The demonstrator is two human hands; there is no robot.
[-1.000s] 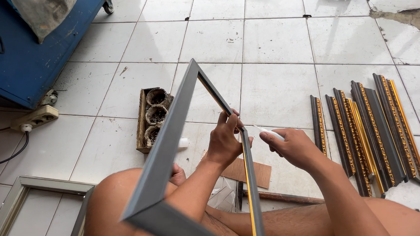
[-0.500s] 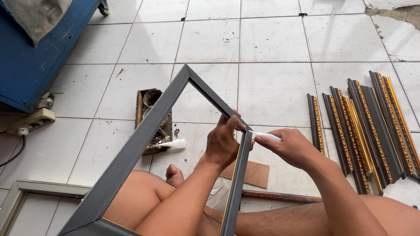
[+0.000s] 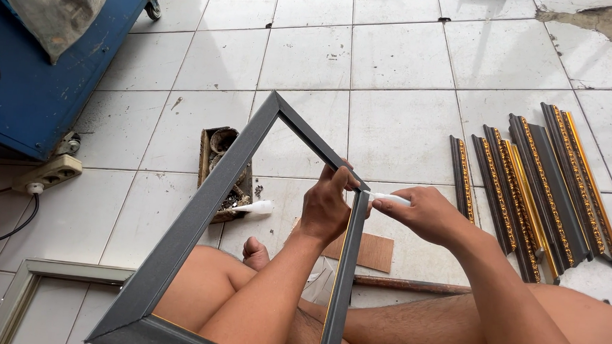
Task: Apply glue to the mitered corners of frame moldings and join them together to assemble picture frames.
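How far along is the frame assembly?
Done, by the look of it: three corners of the grey frame appear joined. In hand: the left hand grips the right-side corner while the right hand presses a small white tube to that joint. Left: the cut mouldings lie unassembled on the floor tiles.

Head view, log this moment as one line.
left hand: grips grey frame corner | right hand: holds white tube at corner | gold-trimmed mouldings: lying on tiled floor
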